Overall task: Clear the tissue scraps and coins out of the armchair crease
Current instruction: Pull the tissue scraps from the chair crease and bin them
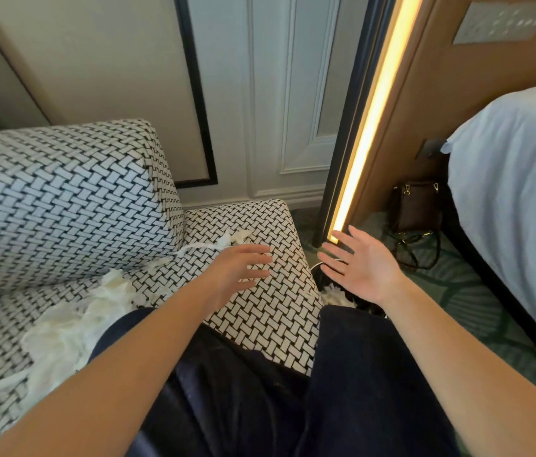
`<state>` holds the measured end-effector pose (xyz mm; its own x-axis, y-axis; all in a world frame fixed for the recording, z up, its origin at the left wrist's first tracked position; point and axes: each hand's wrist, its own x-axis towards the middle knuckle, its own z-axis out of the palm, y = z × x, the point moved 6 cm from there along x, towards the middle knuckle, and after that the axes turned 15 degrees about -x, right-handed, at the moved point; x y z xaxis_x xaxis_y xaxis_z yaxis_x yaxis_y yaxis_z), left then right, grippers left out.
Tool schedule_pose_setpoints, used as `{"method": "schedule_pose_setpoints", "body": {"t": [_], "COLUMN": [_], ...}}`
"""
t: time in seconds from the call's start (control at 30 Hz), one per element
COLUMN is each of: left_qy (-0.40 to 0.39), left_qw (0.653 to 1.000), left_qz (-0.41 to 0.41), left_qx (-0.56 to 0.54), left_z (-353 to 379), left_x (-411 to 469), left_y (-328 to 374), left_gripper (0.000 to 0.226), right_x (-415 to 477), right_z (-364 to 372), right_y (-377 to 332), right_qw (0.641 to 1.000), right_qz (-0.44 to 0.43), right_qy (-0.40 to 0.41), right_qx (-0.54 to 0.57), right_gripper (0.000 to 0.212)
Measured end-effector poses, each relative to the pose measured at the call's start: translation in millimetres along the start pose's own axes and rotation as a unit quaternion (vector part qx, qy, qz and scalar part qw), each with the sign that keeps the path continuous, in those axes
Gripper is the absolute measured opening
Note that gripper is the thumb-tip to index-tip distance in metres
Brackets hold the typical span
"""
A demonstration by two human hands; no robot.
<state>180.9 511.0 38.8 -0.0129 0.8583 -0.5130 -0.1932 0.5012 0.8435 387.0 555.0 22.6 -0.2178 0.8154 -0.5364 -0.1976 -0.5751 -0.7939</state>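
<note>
White, crumpled tissue scraps (72, 328) lie along the crease of the black-and-white basket-weave fabric armchair (62, 199), where the padded back meets the seat. The biggest heap is at the lower left: thin, torn and wrinkled paper bunched against the person's dark trouser leg (227, 390). From there a thinner trail of shreds runs up the crease to a small torn tuft near the seat's far corner. One more white tuft (336, 293) lies off the seat's right edge, low beside the knee; whether it lies on the floor or in something dark cannot be told.

The left hand (240, 268) is over the far part of the seat, palm down, fingers (260, 258) spread and relaxed, holding nothing (whether they touch the fabric is unclear). The right hand (359, 268) is past the seat's edge, above the green patterned carpet (457, 291), palm turned up and inward, fingers straight and apart, also holding nothing.

What lies under the paper in the crease is hidden, and the trouser leg covers part of the heap. The armchair is cut off at the left and bottom. The brown leather handbag (416, 209) by the white-sheeted bed (517, 192) sits in shadow, its straps hard to trace.
</note>
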Motion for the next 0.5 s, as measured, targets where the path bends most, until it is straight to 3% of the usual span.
{"method": "schedule_pose_setpoints", "body": {"t": [0.27, 0.43, 0.5], "left_qy": [0.061, 0.108, 0.124], "left_qw": [0.997, 0.992, 0.989], "left_qz": [0.039, 0.044, 0.042], "left_qx": [-0.039, -0.058, -0.062], "left_z": [-83.2, -137.9, -156.6], "left_x": [-19.8, -22.4, -20.2], "left_y": [18.1, 28.4, 29.9], "left_gripper": [0.022, 0.021, 0.022], "right_x": [15.0, 32.4, 43.7], "right_z": [99.0, 144.3, 153.4], "right_y": [19.2, 27.1, 30.4], "right_qw": [0.988, 0.972, 0.954], "right_qz": [0.019, 0.021, -0.009], "right_qy": [-0.062, -0.037, -0.004], "right_qx": [-0.138, -0.231, -0.299], "right_gripper": [0.039, 0.012, 0.025]}}
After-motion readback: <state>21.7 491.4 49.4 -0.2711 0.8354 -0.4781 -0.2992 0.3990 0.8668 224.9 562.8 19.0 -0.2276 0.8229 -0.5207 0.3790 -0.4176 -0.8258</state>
